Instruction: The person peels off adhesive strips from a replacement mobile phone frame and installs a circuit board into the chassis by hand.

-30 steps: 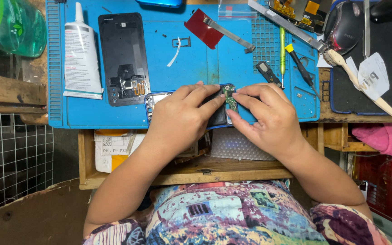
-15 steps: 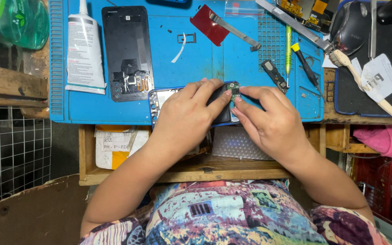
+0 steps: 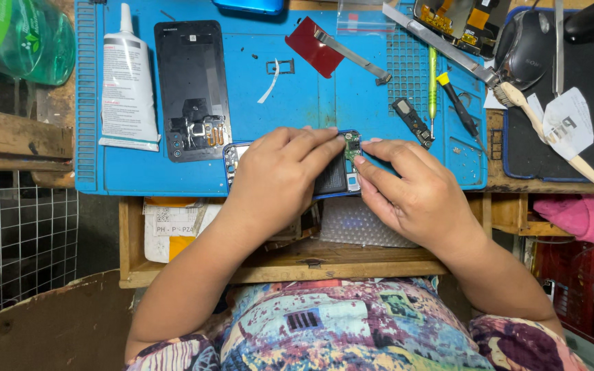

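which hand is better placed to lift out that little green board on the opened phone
Right, probably. The right hand has its fingertips at the green board, while the left hand lies flat over the phone.
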